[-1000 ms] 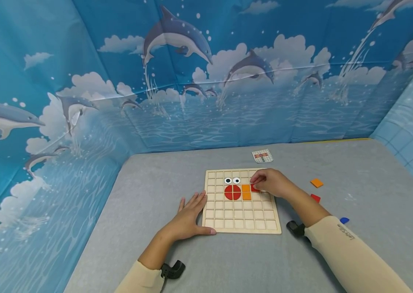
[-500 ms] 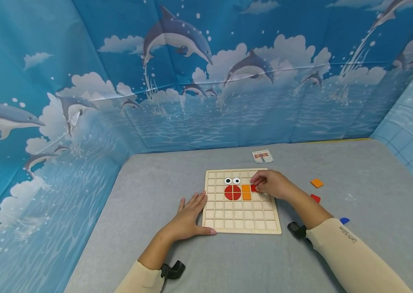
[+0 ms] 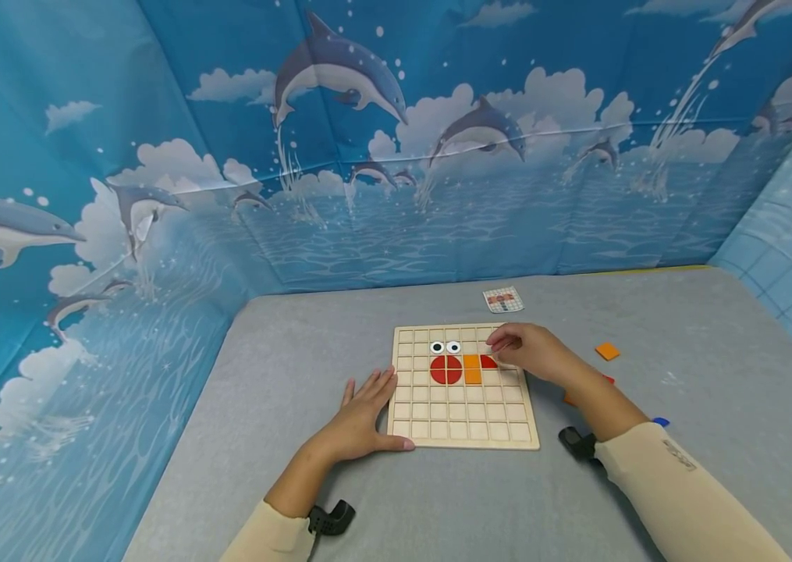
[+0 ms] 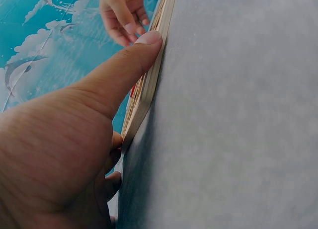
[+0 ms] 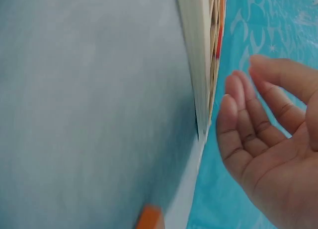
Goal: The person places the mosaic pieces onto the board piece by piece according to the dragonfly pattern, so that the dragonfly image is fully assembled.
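Observation:
A square wooden grid board (image 3: pixel 462 429) lies on the table. In it are two eye tiles (image 3: pixel 445 347), a red disc of several quarter tiles (image 3: pixel 446 370), orange tiles (image 3: pixel 473 370) and a red tile with a curved side (image 3: pixel 488 361). My left hand (image 3: pixel 360 421) spans the board's front left corner, its fingers at the left edge and its thumb (image 4: pixel 141 50) resting on the front edge. Over the board's right side is my right hand (image 3: pixel 532 350), fingers loosely bent, just right of that red tile. The right wrist view shows nothing between its fingers (image 5: pixel 241 124).
A small printed pattern card (image 3: pixel 503 300) lies behind the board. Right of it are an orange tile (image 3: pixel 607 351) and a blue tile (image 3: pixel 661 422); red and orange pieces are partly hidden by the right forearm. A dolphin-print curtain (image 3: pixel 396 195) hangs behind the table.
My right hand has let go of the red tile, which stays in the board, and has shifted slightly right. The left hand has not moved.

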Available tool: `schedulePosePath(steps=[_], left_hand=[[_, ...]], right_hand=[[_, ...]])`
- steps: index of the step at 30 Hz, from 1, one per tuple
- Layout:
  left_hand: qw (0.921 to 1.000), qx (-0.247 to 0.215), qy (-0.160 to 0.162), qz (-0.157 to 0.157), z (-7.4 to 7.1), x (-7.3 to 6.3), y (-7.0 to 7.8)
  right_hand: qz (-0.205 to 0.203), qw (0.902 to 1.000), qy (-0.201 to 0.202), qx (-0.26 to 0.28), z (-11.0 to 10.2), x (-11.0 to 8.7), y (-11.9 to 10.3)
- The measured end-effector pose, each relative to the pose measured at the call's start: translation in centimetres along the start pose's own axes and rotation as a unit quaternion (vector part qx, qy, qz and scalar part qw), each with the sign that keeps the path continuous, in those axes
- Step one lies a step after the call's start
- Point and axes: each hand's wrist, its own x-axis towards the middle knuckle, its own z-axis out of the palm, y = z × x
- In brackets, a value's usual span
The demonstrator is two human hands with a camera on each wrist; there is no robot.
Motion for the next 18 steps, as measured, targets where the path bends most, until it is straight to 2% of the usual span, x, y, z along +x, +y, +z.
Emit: schedulePosePath(steps=[5,9,18], left_hand=[[1.0,0.004,-0.004,-0.001,0.0,0.0,-0.1],[1.0,0.004,-0.004,-0.001,0.0,0.0,-0.1],[1.0,-0.002,-0.003,0.0,0.1,0.0,-0.1]], right_hand=[[0.006,0.9996,0.022,0.014,-1.5,-1.3,0.4],[0.018,0.9989,0.044,0.003,-2.8,-2.4,0.5],[0.009,0.9977,0.066,-0.017,-5.8,-5.2,1.8]])
